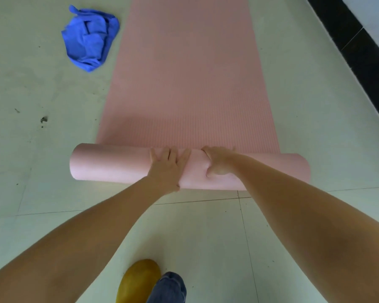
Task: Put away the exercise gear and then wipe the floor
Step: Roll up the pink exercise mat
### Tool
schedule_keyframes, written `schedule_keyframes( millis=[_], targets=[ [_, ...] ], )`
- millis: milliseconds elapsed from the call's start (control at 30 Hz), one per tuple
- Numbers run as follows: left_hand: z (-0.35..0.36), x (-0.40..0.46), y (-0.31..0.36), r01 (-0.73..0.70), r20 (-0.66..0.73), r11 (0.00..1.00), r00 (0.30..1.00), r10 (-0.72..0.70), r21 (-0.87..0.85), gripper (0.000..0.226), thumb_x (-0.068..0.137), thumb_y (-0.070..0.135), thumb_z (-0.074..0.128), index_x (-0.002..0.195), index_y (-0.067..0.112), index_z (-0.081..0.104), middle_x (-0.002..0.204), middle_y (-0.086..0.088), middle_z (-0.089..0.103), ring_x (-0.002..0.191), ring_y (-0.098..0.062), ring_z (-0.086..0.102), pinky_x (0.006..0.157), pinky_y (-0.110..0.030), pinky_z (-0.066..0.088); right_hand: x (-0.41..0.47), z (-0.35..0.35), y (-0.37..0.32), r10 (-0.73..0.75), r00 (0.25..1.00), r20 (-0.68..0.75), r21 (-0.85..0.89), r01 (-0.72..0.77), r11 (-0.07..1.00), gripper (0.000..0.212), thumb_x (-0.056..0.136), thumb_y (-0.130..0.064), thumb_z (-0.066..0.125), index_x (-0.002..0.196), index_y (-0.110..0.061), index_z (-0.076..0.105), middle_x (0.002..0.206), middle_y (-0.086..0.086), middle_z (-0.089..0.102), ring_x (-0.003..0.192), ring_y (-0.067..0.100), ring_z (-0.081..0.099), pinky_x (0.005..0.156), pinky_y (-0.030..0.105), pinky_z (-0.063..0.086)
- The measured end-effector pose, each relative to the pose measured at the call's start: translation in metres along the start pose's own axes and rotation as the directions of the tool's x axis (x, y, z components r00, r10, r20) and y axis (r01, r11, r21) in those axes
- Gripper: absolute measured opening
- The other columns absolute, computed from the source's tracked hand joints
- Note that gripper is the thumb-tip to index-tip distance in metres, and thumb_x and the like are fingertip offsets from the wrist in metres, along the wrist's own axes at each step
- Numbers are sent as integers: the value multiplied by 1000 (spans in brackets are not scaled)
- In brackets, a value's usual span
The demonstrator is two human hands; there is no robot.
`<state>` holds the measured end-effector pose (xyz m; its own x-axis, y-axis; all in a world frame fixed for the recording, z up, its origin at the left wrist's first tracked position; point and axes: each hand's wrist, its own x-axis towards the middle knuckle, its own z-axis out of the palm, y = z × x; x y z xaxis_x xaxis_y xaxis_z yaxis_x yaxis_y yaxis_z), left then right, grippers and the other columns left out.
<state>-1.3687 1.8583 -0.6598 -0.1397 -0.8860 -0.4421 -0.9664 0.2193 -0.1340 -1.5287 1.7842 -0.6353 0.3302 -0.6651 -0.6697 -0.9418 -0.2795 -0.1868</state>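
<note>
- Yoga mat [190, 79], pink, lies on the pale tiled floor [42, 149]; its near end is wound into a roll [109, 165] that sits across the mat's width, while the larger share stretches flat beyond the roll and runs out of the top of view.
- Progress, judged from the layout: rolling is begun but well short of done. The roll is only modestly thick and most of the mat's length is not yet taken up.
- Left to do, by my estimate: finish the roll, stow it, then wipe the floor. Dark specks and a smudge show on the tiles left of the mat, so wiping looks not yet done.
- Blue cloth [89, 38] lies crumpled on the floor beyond the roll and just left of the mat's flat part, apart from both hands.
- Left hand [169, 167] rests palm-down on top of the roll near its middle, fingers [165, 153] spread and fairly straight, pressing rather than clasping.
- Right hand [219, 162] sits just right of the left one on the roll, fingers curled over the far side and thumb dug into the near face, denting the foam: a grip on the roll.
- Both forearms reach forward, nearly straight, converging on the roll's middle.
- Yellow shoe [138, 281] and a denim cuff show on the floor on the near side of the roll.
</note>
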Motion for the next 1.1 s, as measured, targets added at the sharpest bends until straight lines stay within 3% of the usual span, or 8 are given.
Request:
schedule_keyframes(
  millis=[100, 200, 367, 500, 600, 700, 933, 1100],
  targets=[
    [-14, 25, -12, -45, 109, 998, 993, 51, -50, 113, 69, 47, 69, 148, 25, -7, 147, -12, 21, 136, -30, 21, 106, -62, 21, -8, 22, -17, 0, 986, -166, -219, -37, 975, 82, 89, -20, 53, 151, -20, 0, 157, 14, 7, 146, 32, 5, 107, 69, 0],
    [-35, 53, -29, -80, 274, 977, 952, 134, -197, 112, 67, 42, 71, 148, 32, -6, 149, -7, 21, 138, -28, 20, 106, -56, 29, -28, 66, -31, -68, 943, -327, -289, -31, 957, 90, 90, -17, 50, 149, -14, -18, 155, 19, -22, 143, 37, -20, 105, 68, -12],
    [-50, 93, -53, -43, 440, 948, 879, 186, -314, 119, 60, 51, 72, 147, 36, -7, 155, -2, 11, 141, -27, 18, 108, -50, 30, 1, 65, -23, 2, 947, -322, -327, -113, 938, 117, 83, -25, 64, 133, -16, -42, 154, 18, -25, 143, 35, -22, 103, 70, -11],
    [-51, 79, -65, -92, 149, 923, 976, 157, -374, 100, 81, 49, 62, 149, 27, -8, 158, -5, -1, 145, -25, 2, 114, -55, 10, 30, 32, -15, -25, 967, -253, -277, -48, 960, 103, 86, -14, 59, 147, -25, -23, 159, 10, -10, 147, 28, -8, 108, 67, -3],
    [-32, 51, -65, -96, 38, 978, 994, 104, -183, 102, 83, 57, 55, 148, 25, -18, 157, -13, -12, 145, -31, -8, 110, -64, 4, 35, 11, -8, -52, 979, -195, -226, 7, 974, 89, 90, -17, 55, 150, -29, -9, 158, 6, 3, 146, 25, 1, 109, 66, -1],
    [-19, 49, -61, -85, 29, 996, 996, 84, 7, 113, 78, 59, 60, 146, 22, -22, 155, -19, -14, 143, -39, -7, 106, -68, 6, 41, -10, -7, -61, 992, -114, -190, 39, 981, 83, 91, -21, 54, 151, -31, -2, 156, 4, 11, 145, 24, 8, 110, 67, 4],
    [-30, 104, -91, -152, 62, 964, 984, 170, -220, 105, 67, 58, 65, 148, 33, 3, 147, -6, 23, 132, -29, 24, 103, -59, 27, 67, -63, -9, -24, 995, 99, -161, 40, 986, 94, 87, -27, 63, 151, -29, -6, 159, 7, 2, 146, 26, 1, 111, 66, 5],
    [-39, 133, -106, -142, 191, 921, 956, 223, -364, 108, 60, 57, 69, 145, 41, 5, 144, 1, 24, 133, -25, 21, 106, -60, 20, 51, -61, -3, -108, 987, -117, -308, 68, 949, 81, 94, -29, 53, 152, -22, -3, 160, 10, -4, 147, 29, -2, 109, 66, 7]
  ],
)
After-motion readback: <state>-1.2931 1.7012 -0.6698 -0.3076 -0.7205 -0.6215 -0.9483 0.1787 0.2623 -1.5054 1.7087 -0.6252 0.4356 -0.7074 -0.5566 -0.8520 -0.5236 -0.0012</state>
